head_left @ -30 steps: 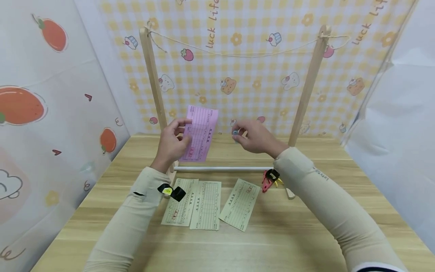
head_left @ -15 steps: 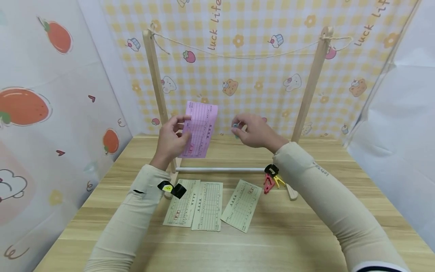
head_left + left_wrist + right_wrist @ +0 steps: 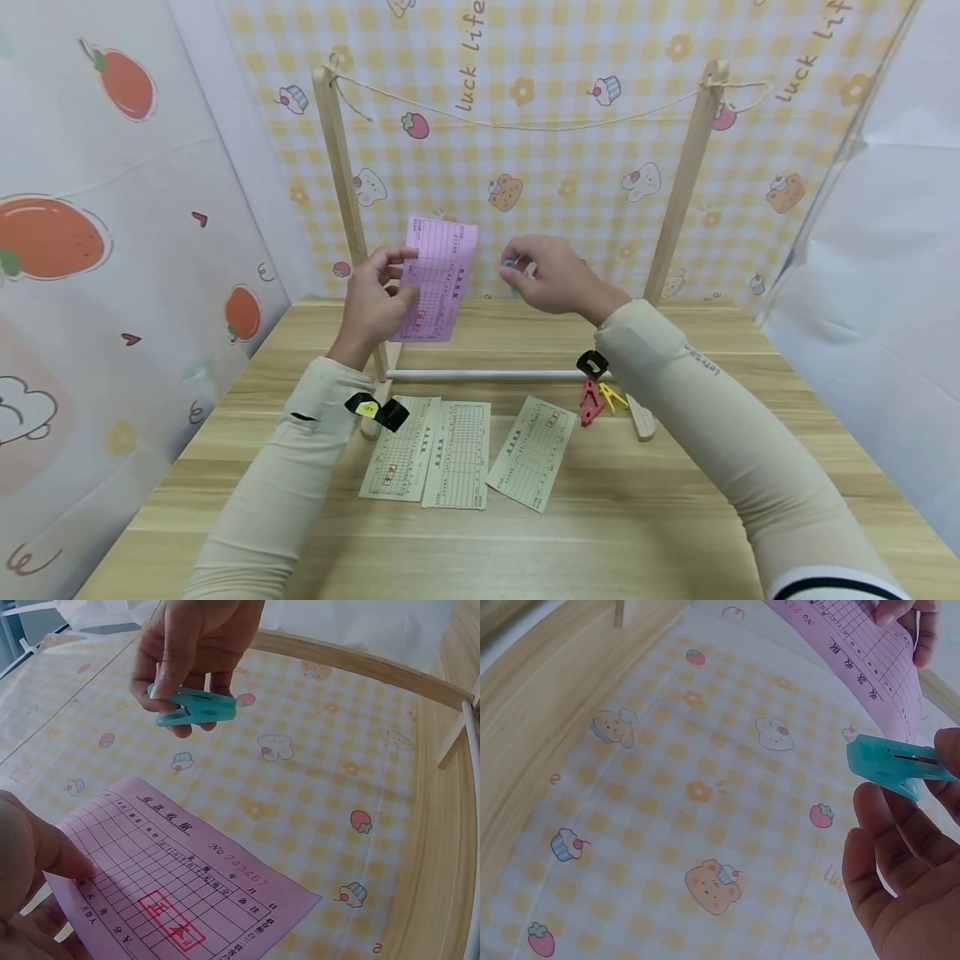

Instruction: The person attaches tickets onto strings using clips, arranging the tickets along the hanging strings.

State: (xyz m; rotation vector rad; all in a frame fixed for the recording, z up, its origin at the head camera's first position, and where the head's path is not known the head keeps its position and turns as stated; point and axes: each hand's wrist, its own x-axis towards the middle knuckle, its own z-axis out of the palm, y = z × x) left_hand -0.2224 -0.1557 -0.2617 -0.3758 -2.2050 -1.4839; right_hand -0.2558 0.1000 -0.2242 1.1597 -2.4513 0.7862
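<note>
My left hand (image 3: pixel 378 298) pinches a pink receipt slip (image 3: pixel 438 279) by its left edge, thumb in front and fingers behind. The slip (image 3: pixel 176 862) carries a printed grid and a red stamp in the left wrist view. To the right of it, my right hand (image 3: pixel 551 273) holds a teal clothespin (image 3: pixel 889 761) between thumb and fingers. In the left wrist view the clothespin (image 3: pixel 196 707) lies sideways, apart from the paper. Above both hands a thin string (image 3: pixel 525 127) sags between two wooden posts.
Three pale green slips (image 3: pixel 457 454) lie on the wooden table (image 3: pixel 525 550). A red clothespin (image 3: pixel 592 403) and a yellow clothespin (image 3: pixel 612 397) lie by the right post's foot. The left post (image 3: pixel 341 167), right post (image 3: pixel 686 183) and a white crossbar (image 3: pixel 487 374) form the frame.
Both hands have risen slightly, the left with the pink slip and the right with the teal clothespin. The right hand has also shifted a little left, towards the slip.
</note>
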